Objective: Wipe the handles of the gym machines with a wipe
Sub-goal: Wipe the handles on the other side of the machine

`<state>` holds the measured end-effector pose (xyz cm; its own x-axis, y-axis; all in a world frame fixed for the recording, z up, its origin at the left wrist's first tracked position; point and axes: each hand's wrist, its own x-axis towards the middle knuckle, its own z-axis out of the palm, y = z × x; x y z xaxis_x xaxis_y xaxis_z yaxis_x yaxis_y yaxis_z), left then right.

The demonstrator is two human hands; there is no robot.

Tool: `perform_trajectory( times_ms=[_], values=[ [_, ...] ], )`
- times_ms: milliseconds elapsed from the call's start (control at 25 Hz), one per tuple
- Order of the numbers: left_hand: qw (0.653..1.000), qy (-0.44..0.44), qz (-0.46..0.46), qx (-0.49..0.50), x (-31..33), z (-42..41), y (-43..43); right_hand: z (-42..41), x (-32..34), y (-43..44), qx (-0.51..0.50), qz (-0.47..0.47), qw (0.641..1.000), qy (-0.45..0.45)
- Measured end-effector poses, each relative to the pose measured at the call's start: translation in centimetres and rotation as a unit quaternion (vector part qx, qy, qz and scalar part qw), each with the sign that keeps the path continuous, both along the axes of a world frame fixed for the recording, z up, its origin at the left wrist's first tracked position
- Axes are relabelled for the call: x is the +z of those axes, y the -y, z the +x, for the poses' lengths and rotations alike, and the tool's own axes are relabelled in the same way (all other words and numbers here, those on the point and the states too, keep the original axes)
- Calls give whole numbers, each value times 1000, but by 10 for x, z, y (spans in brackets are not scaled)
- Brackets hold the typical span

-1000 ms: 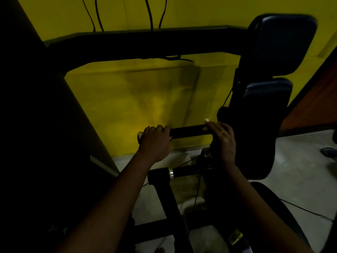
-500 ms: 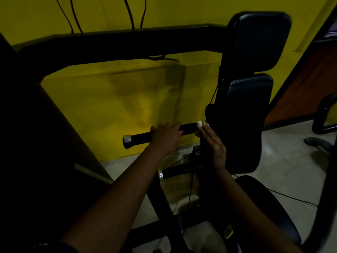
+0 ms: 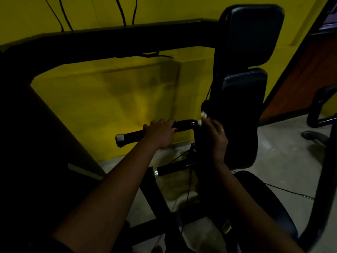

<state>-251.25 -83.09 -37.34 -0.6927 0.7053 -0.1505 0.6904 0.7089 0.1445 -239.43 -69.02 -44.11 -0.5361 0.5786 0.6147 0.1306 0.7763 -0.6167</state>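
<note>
The left hand point(image 3: 160, 133) grips the upper handle point(image 3: 186, 124) at mid-length, fingers curled over it to steady it. The right hand point(image 3: 216, 141), blurred, seems to pinch the white wipe point(image 3: 203, 115) at the handle's bend. To wipe well, wrap the wipe round the bar, draw it toward the silver cap point(image 3: 120, 140), and move the left hand clear so no stretch is missed.

The left hand point(image 3: 160, 133) is sliding toward 3 o'clock along the upper handle point(image 3: 131, 136), baring its silver cap point(image 3: 120, 138). The right hand point(image 3: 215, 137) is lifting the wipe point(image 3: 203, 115) toward 12 o'clock.
</note>
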Motion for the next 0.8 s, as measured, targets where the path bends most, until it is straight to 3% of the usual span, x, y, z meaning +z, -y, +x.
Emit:
perform_trajectory(
  times_ms=[80,160,320,400,480,560,640,720,800],
  values=[
    [1000,5,3,0,0,-1,0,-13,17,-6,39,-2,998,-39],
    [1000,2,1,0,-1,0,0,-16,14,-7,63,-23,998,-20],
    [1000,-4,4,4,-2,-1,-1,15,-24,4,-54,-238,967,72],
    [1000,-9,-3,3,-3,-2,-2,4,-12,-2,-49,-323,944,39],
    [1000,2,-7,3,-3,-4,-3,-14,18,-16,36,-308,950,22],
    [1000,3,-5,2,-4,-4,-3,-38,48,-34,179,-189,956,132],
    [1000,-12,-5,3,-5,-3,-2,-65,65,-50,241,-82,916,310],
    [999,-33,-3,4,-7,-3,-1,-81,69,-63,253,-153,874,385],
    [999,-39,6,3,-8,-1,0,-75,65,-68,279,-272,842,373]
  ],
)
